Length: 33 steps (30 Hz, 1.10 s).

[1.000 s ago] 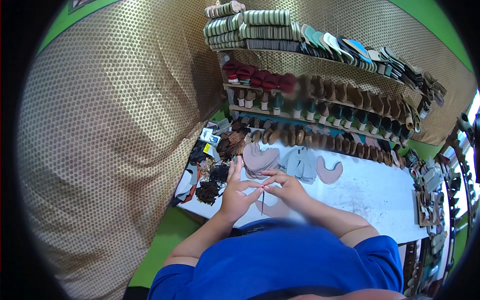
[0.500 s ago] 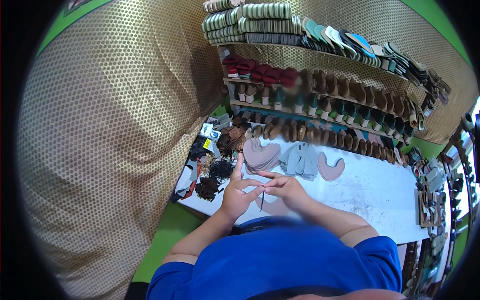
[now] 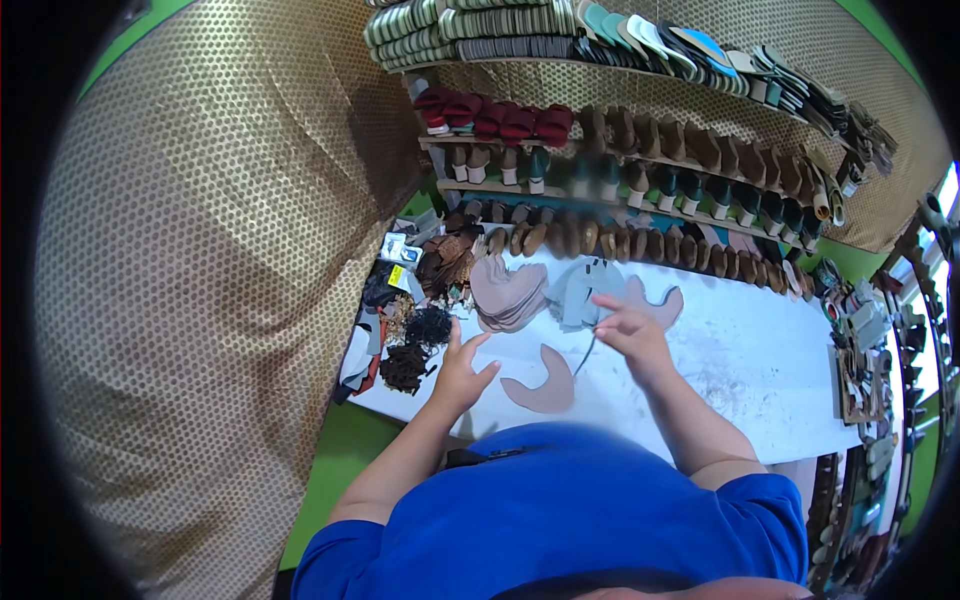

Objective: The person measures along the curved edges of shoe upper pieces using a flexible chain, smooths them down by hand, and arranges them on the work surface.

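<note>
My left hand [image 3: 462,368] rests on the white table [image 3: 760,370] with fingers spread, just left of a pinkish curved leather piece [image 3: 541,387] that lies flat in front of me. My right hand [image 3: 627,331] is raised a little further back, pinching a thin dark strip or tool [image 3: 587,351] that hangs down toward the curved piece. Behind the hands lie a stack of pinkish cut pieces [image 3: 506,290], a grey stack [image 3: 578,287] and one more pink curved piece [image 3: 662,306].
Dark scraps and small packets [image 3: 412,318] crowd the table's left end. Shelves at the back hold rows of shoe heels and soles [image 3: 640,180], with stacked soles on top [image 3: 600,30]. A patterned gold wall [image 3: 210,250] rises on the left. Tools lie on the right [image 3: 860,350].
My hands have come apart: the right hand lifted back and to the right with the thin dark strip, and the left hand stays spread beside the curved piece.
</note>
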### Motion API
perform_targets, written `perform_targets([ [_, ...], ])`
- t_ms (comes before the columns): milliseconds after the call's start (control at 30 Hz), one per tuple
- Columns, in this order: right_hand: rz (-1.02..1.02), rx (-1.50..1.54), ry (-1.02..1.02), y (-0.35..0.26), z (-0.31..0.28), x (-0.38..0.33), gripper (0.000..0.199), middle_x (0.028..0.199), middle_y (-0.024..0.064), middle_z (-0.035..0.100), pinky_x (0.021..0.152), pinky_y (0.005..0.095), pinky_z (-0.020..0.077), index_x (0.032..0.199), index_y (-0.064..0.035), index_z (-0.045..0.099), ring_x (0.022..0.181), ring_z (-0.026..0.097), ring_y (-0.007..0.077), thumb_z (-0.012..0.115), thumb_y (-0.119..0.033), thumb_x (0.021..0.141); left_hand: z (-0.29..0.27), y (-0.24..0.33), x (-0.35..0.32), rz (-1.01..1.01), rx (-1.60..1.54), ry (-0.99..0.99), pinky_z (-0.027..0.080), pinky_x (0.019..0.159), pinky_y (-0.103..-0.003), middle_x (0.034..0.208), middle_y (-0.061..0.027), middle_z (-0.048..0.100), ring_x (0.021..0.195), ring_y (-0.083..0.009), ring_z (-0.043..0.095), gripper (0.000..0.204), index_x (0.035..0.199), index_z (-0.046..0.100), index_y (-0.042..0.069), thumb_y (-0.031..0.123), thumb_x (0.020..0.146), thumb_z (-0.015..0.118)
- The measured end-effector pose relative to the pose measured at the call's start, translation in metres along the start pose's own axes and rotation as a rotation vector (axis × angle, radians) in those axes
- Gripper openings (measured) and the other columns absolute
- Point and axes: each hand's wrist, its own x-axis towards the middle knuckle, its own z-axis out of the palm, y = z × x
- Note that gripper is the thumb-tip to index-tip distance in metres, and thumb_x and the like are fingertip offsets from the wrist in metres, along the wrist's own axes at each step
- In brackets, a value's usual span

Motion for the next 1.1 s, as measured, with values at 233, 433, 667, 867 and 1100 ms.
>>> perform_targets([
  [233, -0.208, -0.812, 0.245, 0.043, -0.032, 0.003, 0.011, 0.129, 0.0112, 0.068, 0.112, 0.0467, 0.0380, 0.079, -0.0094, 0.076, 0.132, 0.052, 0.0388, 0.080, -0.018, 0.075, 0.052, -0.115, -0.029, -0.229, 0.189, -0.203, 0.032, 0.120, -0.049, 0.165, -0.0320, 0.014, 0.152, -0.0487, 0.022, 0.081, 0.151, 0.043, 0.000, 0.040, 0.088, 0.074],
  [433, -0.017, -1.162, -0.067, 0.196, -0.021, 0.011, 0.012, 0.125, 0.0038, 0.070, 0.106, 0.0729, 0.0316, 0.077, -0.0166, 0.078, 0.136, 0.049, 0.0357, 0.077, -0.028, 0.075, 0.090, -0.140, -0.048, -0.102, 0.479, -0.695, 0.028, 0.119, -0.061, 0.169, -0.0251, 0.011, 0.154, -0.0435, 0.019, 0.099, 0.161, 0.019, 0.004, 0.050, 0.090, 0.068],
  [667, -0.146, -1.323, -0.279, 0.270, 0.055, 0.029, 0.019, 0.126, 0.0039, 0.069, 0.108, 0.0722, 0.0291, 0.091, -0.0166, 0.080, 0.136, 0.050, 0.0330, 0.075, -0.027, 0.076, 0.098, -0.153, -0.049, 0.009, 0.595, -0.794, 0.006, 0.123, -0.063, 0.173, -0.0116, 0.002, 0.159, -0.0361, 0.002, 0.117, 0.165, 0.009, 0.010, 0.066, 0.081, 0.069],
  [867, -0.168, -1.357, -0.251, 0.291, 0.085, 0.049, 0.017, 0.126, 0.0052, 0.069, 0.112, 0.0732, 0.0239, 0.088, -0.0130, 0.079, 0.138, 0.048, 0.0317, 0.071, -0.022, 0.077, 0.095, -0.143, -0.042, -0.009, 0.575, -0.795, 0.006, 0.122, -0.064, 0.173, -0.0136, 0.000, 0.159, -0.0374, 0.000, 0.114, 0.165, 0.008, 0.010, 0.063, 0.083, 0.068],
  [1100, -0.054, -1.361, -0.222, 0.288, 0.083, 0.038, 0.018, 0.129, 0.0036, 0.067, 0.114, 0.0758, 0.0171, 0.091, -0.0119, 0.079, 0.140, 0.045, 0.0303, 0.068, -0.023, 0.081, 0.090, -0.160, -0.016, -0.184, 0.419, -0.335, 0.009, 0.121, -0.065, 0.171, -0.0192, 0.004, 0.157, -0.0438, 0.004, 0.065, 0.155, 0.045, 0.025, 0.034, 0.094, 0.065],
])
